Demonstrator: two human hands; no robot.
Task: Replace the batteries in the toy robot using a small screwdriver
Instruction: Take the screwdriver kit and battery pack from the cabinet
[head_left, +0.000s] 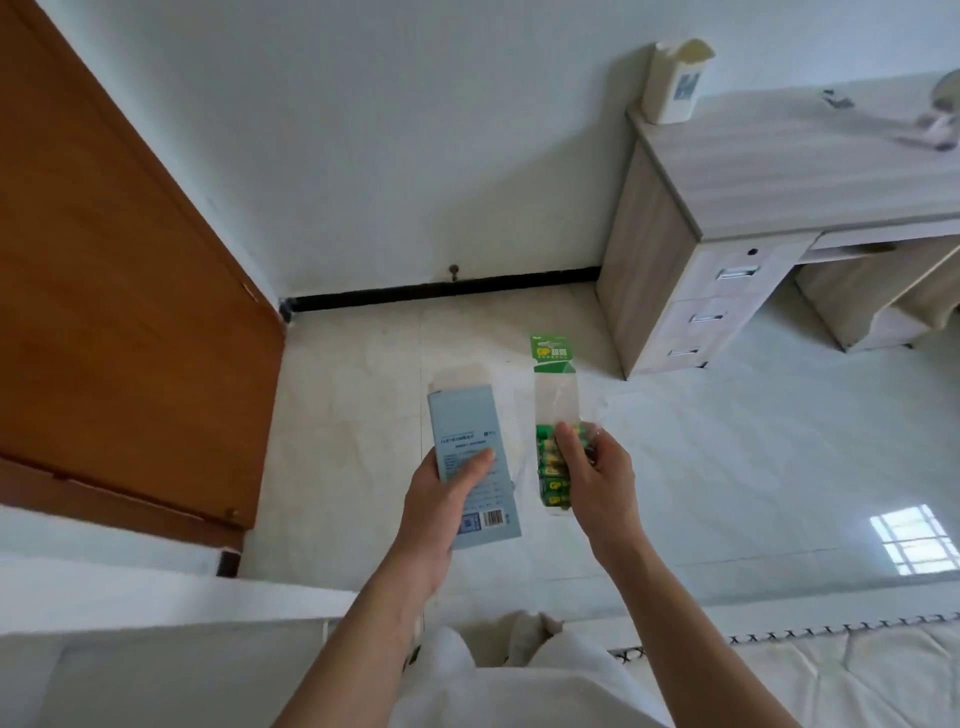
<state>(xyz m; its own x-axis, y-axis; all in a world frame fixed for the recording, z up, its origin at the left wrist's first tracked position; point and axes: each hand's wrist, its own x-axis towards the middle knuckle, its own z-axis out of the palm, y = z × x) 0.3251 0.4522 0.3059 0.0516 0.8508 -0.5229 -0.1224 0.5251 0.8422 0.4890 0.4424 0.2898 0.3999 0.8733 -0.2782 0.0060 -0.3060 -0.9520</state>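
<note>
Both hands are full and raised side by side in front of the person, over the pale floor. A light wooden bench stands well beyond the right hand, off to its right, and plays no part yet.

The left hand grips a tall blue box by its lower half, with the top flap open at the far end. The print is too small to read, so it may hold the screwdriver, but that cannot be told. Just to its right, and not touching it, the right hand holds a battery pack with its green header card pointing away. The upper blister looks empty, and the green batteries sit stacked at the near end, under the thumb. The toy robot is not in view.

This looks like the gathering step: supplies in hand, nothing opened on the toy. The next move calls for setting both items down within reach, or freeing one hand, since neither can work a tool as loaded.

The forearms reach forward, roughly parallel. The left thumb lies flat across the box front with the fingers hidden behind. The right thumb presses on the batteries, fingers curled round the pack's right edge.
</note>
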